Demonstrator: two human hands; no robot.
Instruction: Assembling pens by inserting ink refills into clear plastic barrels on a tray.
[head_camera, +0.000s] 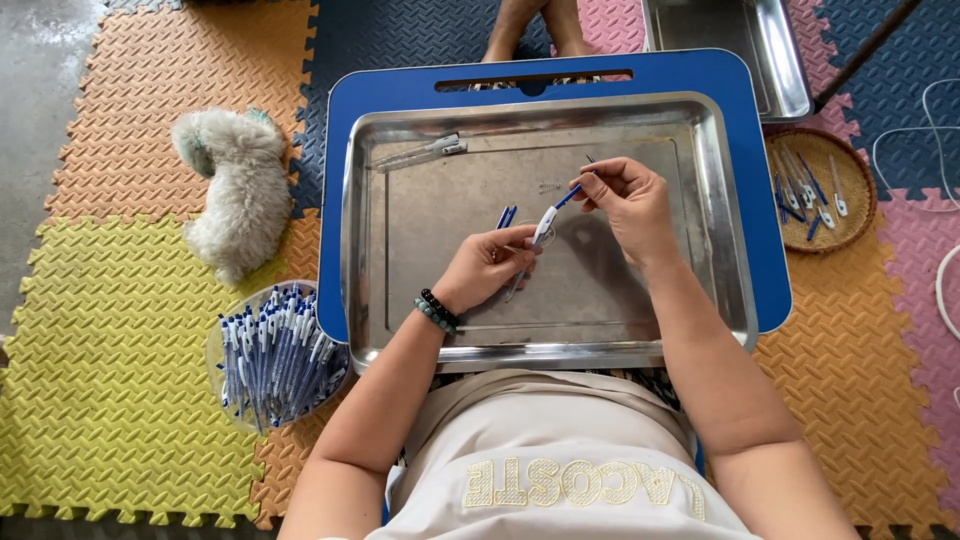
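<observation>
Both hands meet over the steel tray (720, 250): left hand (485, 270) closed on pen barrels (506, 217), right hand (625, 200) pinching a blue-white pen (548, 220) for alignment.

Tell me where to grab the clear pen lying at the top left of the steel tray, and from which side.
Grip the clear pen at mid-barrel, coming from above with fingers across its width. It lies flat on the steel tray, tilted slightly, alone, apart from both the left hand and right hand.
</observation>
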